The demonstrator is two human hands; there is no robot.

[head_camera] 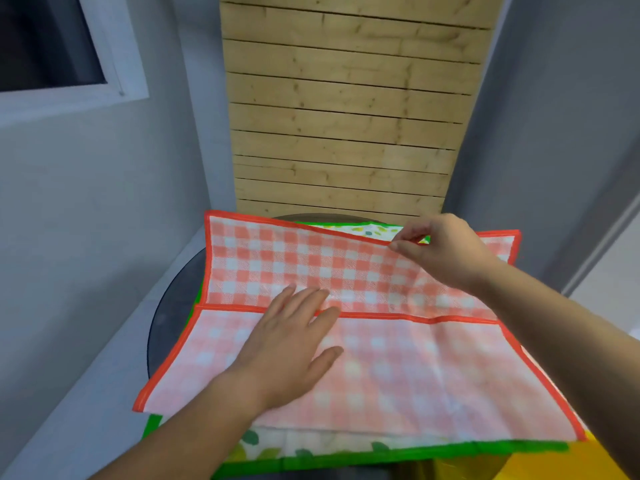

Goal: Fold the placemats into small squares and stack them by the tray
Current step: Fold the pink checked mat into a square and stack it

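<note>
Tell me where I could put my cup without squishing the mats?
Bare room: the dark table crescent on the left, between the red checked placemat and the round rim. A thin sliver shows by the wooden slats. The middle is crowded: that mat lies over the green-edged placemat, left hand pressing it, right hand pinching its far edge.

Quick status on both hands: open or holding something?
Left hand: open, pressing flat on the red checked placemat.
Right hand: fingers pinch that placemat's far edge.
</note>
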